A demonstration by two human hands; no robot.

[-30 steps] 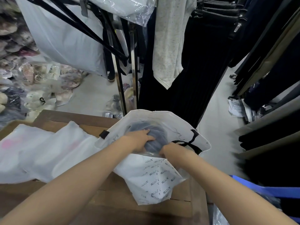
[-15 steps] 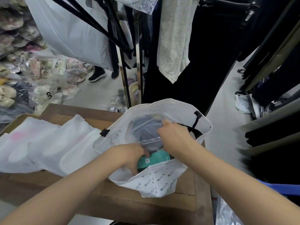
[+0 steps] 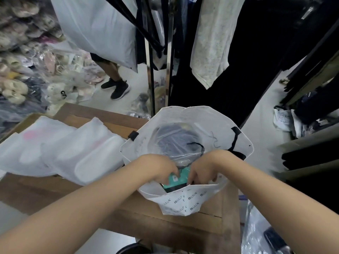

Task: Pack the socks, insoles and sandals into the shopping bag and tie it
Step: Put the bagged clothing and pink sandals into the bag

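Wooden table (image 3: 128,213) edge carries bag (image 3: 183,204), both hands (image 3: 161,167) inside.

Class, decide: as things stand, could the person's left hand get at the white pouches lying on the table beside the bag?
Probably yes: the white pouches lie uncovered just left of the shopping bag, though the left hand is busy inside it.

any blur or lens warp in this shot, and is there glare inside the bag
Head view: strong wide-angle warp, the clothes rack poles lean and splay; the shoe pile at far left is soft; the shopping bag print reads sharp; mild sheen on the clear plastic packet inside, nothing blown out.
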